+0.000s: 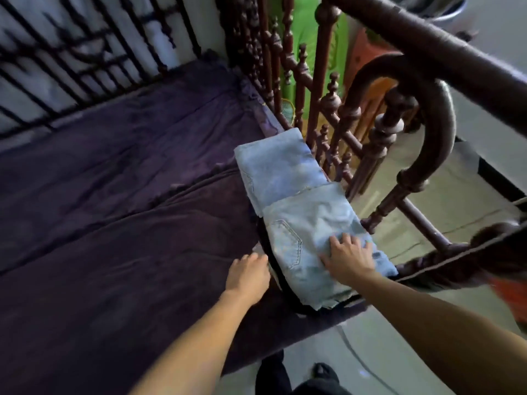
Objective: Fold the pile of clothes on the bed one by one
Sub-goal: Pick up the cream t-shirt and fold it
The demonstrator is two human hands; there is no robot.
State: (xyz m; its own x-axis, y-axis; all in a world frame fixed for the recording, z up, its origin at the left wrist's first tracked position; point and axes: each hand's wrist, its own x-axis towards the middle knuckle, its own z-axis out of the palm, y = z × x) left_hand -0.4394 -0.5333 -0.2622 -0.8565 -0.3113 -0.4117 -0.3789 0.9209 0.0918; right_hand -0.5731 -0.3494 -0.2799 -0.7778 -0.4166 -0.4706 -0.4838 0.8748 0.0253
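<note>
Two folded light blue jeans lie on the dark purple bed (119,195) along its right edge. The nearer jeans (308,223) show a stitched back pocket and sit on a dark garment (278,283) whose edge curves out beneath them. The farther jeans (276,166) lie just behind, touching them. My right hand (348,256) presses flat on the nearer jeans with spread fingers. My left hand (248,276) rests at the left edge of the stack, its fingertips hidden against the dark garment.
A carved dark wooden footboard (379,138) with spindles runs along the right side of the bed. A dark barred frame (85,61) stands behind the bed. Light floor (356,352) lies below, with my foot (325,372) on it.
</note>
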